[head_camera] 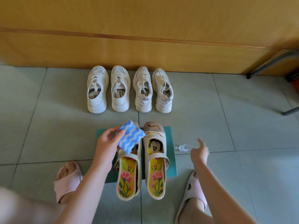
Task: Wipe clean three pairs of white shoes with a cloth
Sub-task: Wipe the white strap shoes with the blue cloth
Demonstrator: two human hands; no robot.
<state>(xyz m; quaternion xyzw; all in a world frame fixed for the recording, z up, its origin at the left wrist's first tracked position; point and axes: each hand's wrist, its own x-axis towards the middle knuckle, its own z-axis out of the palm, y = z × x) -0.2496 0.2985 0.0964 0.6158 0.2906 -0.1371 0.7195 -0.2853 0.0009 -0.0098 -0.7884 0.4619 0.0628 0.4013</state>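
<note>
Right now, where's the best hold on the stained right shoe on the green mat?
I'd take the stained shoe by its side wall behind the strap, with the right hand coming from the right. The open top there gives a rim to pinch, and the brown-marked toe stays clear for the cloth.

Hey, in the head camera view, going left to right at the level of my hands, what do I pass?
left hand → blue-and-white cloth it pinches → stained cream strap shoe → small clear bottle → right hand
</note>
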